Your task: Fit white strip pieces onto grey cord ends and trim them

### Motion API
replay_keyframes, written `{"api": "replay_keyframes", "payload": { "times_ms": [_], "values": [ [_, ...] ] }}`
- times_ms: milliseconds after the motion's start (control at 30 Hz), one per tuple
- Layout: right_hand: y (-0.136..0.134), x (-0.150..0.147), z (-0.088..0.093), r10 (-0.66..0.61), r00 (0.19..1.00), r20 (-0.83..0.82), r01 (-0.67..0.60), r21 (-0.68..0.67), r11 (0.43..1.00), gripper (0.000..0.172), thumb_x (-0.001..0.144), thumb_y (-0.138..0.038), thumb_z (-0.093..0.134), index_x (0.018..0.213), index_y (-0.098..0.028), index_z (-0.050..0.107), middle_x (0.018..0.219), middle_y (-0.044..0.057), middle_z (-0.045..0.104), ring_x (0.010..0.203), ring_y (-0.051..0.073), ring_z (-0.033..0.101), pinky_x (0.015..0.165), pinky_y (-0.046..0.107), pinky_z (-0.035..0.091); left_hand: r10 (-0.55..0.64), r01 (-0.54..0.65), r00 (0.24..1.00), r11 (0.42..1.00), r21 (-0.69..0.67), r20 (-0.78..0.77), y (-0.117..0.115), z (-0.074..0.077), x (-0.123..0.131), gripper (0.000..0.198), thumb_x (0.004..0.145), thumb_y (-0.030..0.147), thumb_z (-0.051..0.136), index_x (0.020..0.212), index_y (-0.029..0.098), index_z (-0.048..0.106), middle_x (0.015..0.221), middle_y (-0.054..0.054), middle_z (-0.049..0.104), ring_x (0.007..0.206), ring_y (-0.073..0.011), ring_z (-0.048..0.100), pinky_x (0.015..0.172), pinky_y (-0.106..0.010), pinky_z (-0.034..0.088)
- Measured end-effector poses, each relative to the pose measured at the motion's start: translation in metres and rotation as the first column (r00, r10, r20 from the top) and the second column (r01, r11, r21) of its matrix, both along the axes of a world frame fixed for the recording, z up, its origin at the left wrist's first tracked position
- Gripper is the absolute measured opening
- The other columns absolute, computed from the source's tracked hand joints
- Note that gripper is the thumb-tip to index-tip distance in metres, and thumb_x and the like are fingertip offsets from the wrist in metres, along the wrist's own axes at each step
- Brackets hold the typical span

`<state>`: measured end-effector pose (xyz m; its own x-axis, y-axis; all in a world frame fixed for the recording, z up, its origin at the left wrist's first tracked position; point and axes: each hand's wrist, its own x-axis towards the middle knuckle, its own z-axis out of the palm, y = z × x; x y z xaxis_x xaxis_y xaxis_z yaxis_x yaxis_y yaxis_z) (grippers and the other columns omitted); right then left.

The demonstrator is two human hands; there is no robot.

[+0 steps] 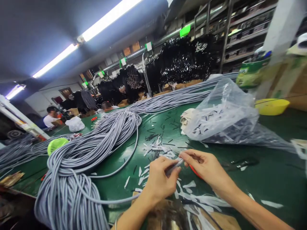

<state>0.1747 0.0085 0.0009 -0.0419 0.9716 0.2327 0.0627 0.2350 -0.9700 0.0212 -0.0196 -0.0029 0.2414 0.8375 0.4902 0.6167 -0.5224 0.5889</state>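
Observation:
My left hand [159, 179] is closed around the end part of a grey cable [176, 165]. At the cable's tip, my right hand [206, 166] pinches with thumb and fingers; whatever small piece lies between them is hidden. Below the right hand a red curved handle [195, 172] shows in part, seemingly lying on the table. White strips [203, 199] and short black pieces are scattered around and under both hands. A large bundle of grey cable [96, 147] lies to the left, and one length of it runs toward my left forearm.
On the green table [275, 179] a clear plastic bag [223, 118] of white scraps lies to the right. Behind it stand a yellow bowl [272, 106] and a green tub [250, 74]. A lime-green round object [56, 145] sits left. Two people are at the far left.

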Motion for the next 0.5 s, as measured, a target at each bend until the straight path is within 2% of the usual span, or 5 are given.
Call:
{"api": "replay_keyframes", "payload": {
  "times_ms": [167, 233, 333, 400, 500],
  "values": [
    [-0.007, -0.005, 0.004, 0.073, 0.995, -0.067, -0.076, -0.051, 0.996, 0.052, 0.055, -0.069, 0.073, 0.058, -0.019, 0.06, 0.05, 0.0, 0.057, 0.049, 0.015, 0.054, 0.05, 0.026, 0.046, 0.02, -0.015, 0.995, 0.998, -0.053, 0.093, -0.003, 0.003, 0.001, 0.024, 0.085, 0.021, 0.054, 0.083, 0.016, 0.077, 0.066, -0.007, 0.066, 0.058, -0.0154, 0.056, 0.056, -0.026, 0.045],
    [-0.007, -0.006, 0.003, 0.074, 0.995, -0.064, -0.077, -0.046, 0.996, 0.052, 0.056, -0.069, 0.073, 0.063, -0.02, 0.059, 0.052, 0.0, 0.057, 0.049, 0.015, 0.055, 0.048, 0.025, 0.046, 0.025, -0.01, 0.988, 0.995, -0.1, 0.151, -0.004, 0.004, 0.002, 0.024, 0.084, 0.023, 0.054, 0.082, 0.015, 0.077, 0.062, -0.006, 0.064, 0.055, -0.015, 0.054, 0.054, -0.025, 0.042],
    [-0.007, -0.005, 0.0, -0.05, 0.998, -0.03, 0.05, 0.01, 0.999, 0.054, 0.061, -0.07, 0.067, 0.081, -0.021, 0.059, 0.051, -0.003, 0.055, 0.045, 0.014, 0.053, 0.043, 0.023, 0.043, 0.045, 0.002, 0.964, 0.984, -0.178, 0.262, -0.003, 0.005, 0.004, 0.027, 0.084, 0.027, 0.055, 0.086, 0.014, 0.078, 0.061, -0.005, 0.062, 0.053, -0.0138, 0.05, 0.052, -0.025, 0.04],
    [-0.008, -0.001, -0.001, -0.164, 0.983, 0.077, 0.157, 0.091, 0.983, 0.05, 0.066, -0.067, 0.064, 0.088, -0.022, 0.061, 0.051, -0.004, 0.055, 0.044, 0.014, 0.053, 0.043, 0.023, 0.043, 0.081, 0.002, 0.932, 0.973, -0.229, 0.353, -0.002, 0.005, 0.004, 0.032, 0.084, 0.034, 0.055, 0.09, 0.013, 0.078, 0.062, -0.005, 0.06, 0.051, -0.0125, 0.047, 0.049, -0.024, 0.038],
    [-0.012, 0.002, -0.002, -0.232, 0.931, 0.283, 0.165, 0.243, 0.956, 0.038, 0.078, -0.059, 0.052, 0.079, -0.024, 0.066, 0.061, 0.002, 0.067, 0.05, 0.016, 0.06, 0.049, 0.025, 0.046, 0.129, 0.025, 0.864, 0.954, -0.298, 0.487, 0.0, 0.004, 0.003, 0.042, 0.082, 0.047, 0.057, 0.092, 0.012, 0.077, 0.065, -0.004, 0.056, 0.048, -0.0101, 0.043, 0.044, -0.023, 0.036]
  ]
}}
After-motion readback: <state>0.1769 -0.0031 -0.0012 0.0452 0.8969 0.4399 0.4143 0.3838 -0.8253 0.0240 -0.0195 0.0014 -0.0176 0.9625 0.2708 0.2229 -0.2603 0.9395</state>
